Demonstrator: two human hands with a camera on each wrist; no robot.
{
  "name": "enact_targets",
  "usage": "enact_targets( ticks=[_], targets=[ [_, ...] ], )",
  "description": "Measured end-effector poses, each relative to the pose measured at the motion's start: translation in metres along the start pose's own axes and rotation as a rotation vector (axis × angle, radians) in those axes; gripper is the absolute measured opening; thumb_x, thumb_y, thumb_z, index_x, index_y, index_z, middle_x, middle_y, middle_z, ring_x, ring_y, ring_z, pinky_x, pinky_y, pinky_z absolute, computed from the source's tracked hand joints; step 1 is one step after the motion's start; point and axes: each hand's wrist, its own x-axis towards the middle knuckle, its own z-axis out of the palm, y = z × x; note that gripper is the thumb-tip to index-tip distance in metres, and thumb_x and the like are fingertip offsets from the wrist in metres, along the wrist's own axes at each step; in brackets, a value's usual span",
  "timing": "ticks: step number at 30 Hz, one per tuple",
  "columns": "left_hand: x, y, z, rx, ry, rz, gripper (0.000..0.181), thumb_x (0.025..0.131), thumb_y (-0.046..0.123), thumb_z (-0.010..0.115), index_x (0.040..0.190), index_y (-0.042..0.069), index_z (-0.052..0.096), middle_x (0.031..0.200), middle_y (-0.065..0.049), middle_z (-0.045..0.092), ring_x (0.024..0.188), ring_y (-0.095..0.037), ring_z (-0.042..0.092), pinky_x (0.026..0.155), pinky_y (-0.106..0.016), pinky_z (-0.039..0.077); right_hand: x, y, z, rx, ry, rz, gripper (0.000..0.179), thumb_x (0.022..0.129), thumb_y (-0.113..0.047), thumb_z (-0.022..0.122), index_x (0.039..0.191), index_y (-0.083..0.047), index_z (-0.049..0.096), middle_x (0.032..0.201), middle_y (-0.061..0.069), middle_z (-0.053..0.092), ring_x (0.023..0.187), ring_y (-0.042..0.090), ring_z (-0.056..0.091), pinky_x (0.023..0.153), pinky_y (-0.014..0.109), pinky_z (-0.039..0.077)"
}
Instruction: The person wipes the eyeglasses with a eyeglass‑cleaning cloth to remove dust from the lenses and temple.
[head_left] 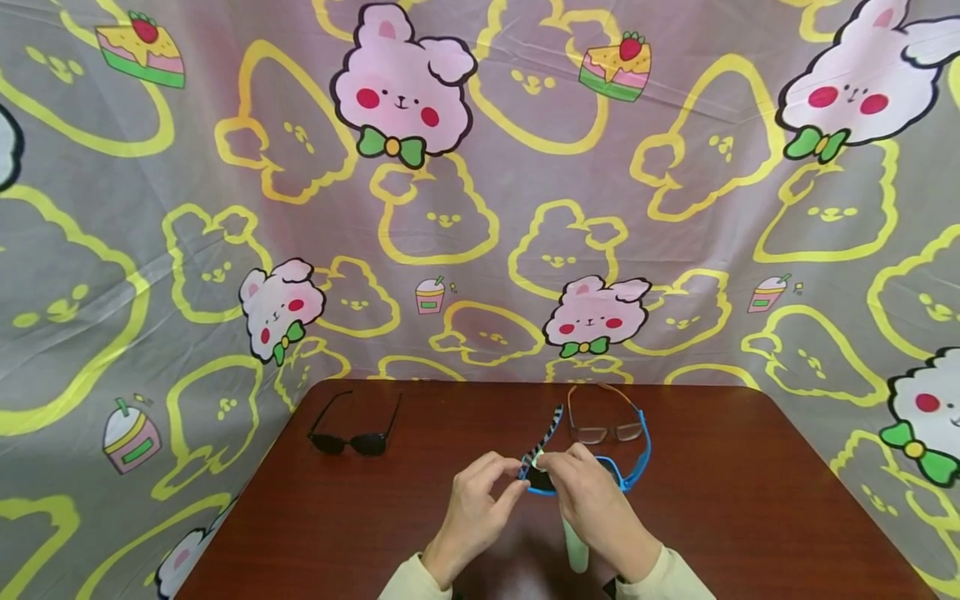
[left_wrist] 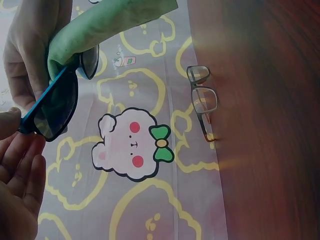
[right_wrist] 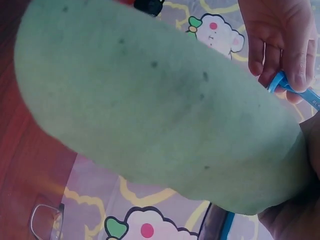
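Observation:
Both hands are at a pair of blue-framed sunglasses [head_left: 542, 492] with dark lenses and a striped inner temple, low in the middle of the head view. My left hand [head_left: 483, 496] pinches the frame at its left corner, thumb against fingertips. A pale green cloth [head_left: 575, 546] is gripped in my right hand [head_left: 596, 504], its loose end hanging below the palm. In the left wrist view, the bunched cloth [left_wrist: 110, 30] lies against a dark lens [left_wrist: 57, 107]. The cloth [right_wrist: 150, 100] fills much of the right wrist view and hides most of the sunglasses.
Black sunglasses [head_left: 348, 443] rest on the left of the brown table [head_left: 300, 533], temples pointing back. Behind the blue pair stand clear eyeglasses [head_left: 628, 432] with thin brownish temples. A patterned curtain [head_left: 510, 183] with cartoon animals closes off the back and sides.

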Motion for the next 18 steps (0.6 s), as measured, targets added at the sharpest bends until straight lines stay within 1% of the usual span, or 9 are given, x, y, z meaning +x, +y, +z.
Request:
enact_targets(
  ticks=[1, 2, 4, 5, 9, 13, 18],
  targets=[
    [-0.0002, 0.0000, 0.0003, 0.002, 0.001, 0.003, 0.021, 0.075, 0.004, 0.075, 0.092, 0.009, 0.066, 0.079, 0.004, 0.061, 0.074, -0.006, 0.059, 0.068, -0.017, 0.047, 0.0001, -0.0004, -0.0002, -0.004, -0.002, 0.003, 0.014, 0.095, -0.005, 0.052, 0.096, -0.010, 0.065, 0.090, -0.005, 0.068, 0.073, 0.008, 0.045, 0.059, 0.016, 0.041],
    [-0.0004, 0.0000, 0.0006, 0.005, 0.003, 0.008, 0.020, 0.075, 0.004, 0.075, 0.092, 0.009, 0.066, 0.079, 0.004, 0.061, 0.074, -0.006, 0.059, 0.068, -0.017, 0.047, 0.0001, -0.0006, -0.0005, -0.008, -0.003, 0.003, 0.015, 0.091, 0.001, 0.056, 0.096, -0.010, 0.065, 0.090, -0.005, 0.068, 0.072, 0.008, 0.045, 0.059, 0.016, 0.041],
    [-0.0007, 0.0000, 0.0012, 0.007, 0.007, 0.016, 0.020, 0.075, 0.004, 0.075, 0.092, 0.009, 0.065, 0.080, 0.004, 0.060, 0.074, -0.007, 0.059, 0.068, -0.017, 0.047, 0.0002, -0.0011, -0.0009, -0.016, -0.006, 0.005, 0.024, 0.081, 0.010, 0.063, 0.094, -0.009, 0.065, 0.089, -0.005, 0.068, 0.072, 0.007, 0.046, 0.060, 0.015, 0.041],
    [-0.0009, 0.0001, 0.0014, 0.008, 0.009, 0.020, 0.021, 0.075, 0.004, 0.075, 0.092, 0.009, 0.065, 0.080, 0.004, 0.060, 0.074, -0.007, 0.059, 0.068, -0.017, 0.047, 0.0002, -0.0013, -0.0009, -0.022, -0.009, 0.007, 0.025, 0.079, 0.011, 0.064, 0.094, -0.009, 0.065, 0.089, -0.005, 0.068, 0.072, 0.007, 0.046, 0.061, 0.015, 0.041],
    [-0.0008, 0.0002, 0.0013, 0.014, 0.021, 0.027, 0.022, 0.073, 0.003, 0.075, 0.092, 0.007, 0.066, 0.079, 0.003, 0.059, 0.074, -0.008, 0.058, 0.068, -0.017, 0.046, -0.0002, -0.0022, -0.0013, -0.034, -0.024, 0.018, 0.026, 0.078, 0.012, 0.065, 0.094, -0.009, 0.065, 0.088, -0.005, 0.067, 0.073, 0.007, 0.047, 0.062, 0.016, 0.042],
    [0.0002, 0.0005, -0.0001, 0.022, 0.026, 0.028, 0.020, 0.075, 0.004, 0.075, 0.092, 0.007, 0.066, 0.079, 0.003, 0.058, 0.074, -0.008, 0.057, 0.068, -0.017, 0.046, -0.0002, -0.0029, -0.0012, -0.043, -0.040, 0.038, 0.025, 0.079, 0.010, 0.066, 0.094, -0.009, 0.065, 0.088, -0.005, 0.067, 0.074, 0.007, 0.048, 0.063, 0.018, 0.044],
    [0.0008, 0.0004, -0.0027, 0.045, 0.032, 0.044, 0.017, 0.077, 0.007, 0.074, 0.092, 0.007, 0.066, 0.078, 0.003, 0.058, 0.073, -0.008, 0.056, 0.067, -0.018, 0.045, 0.0000, -0.0036, 0.0004, -0.051, -0.038, 0.049, 0.023, 0.078, 0.009, 0.066, 0.093, -0.009, 0.065, 0.084, -0.005, 0.066, 0.072, 0.007, 0.048, 0.060, 0.018, 0.043]
  ],
)
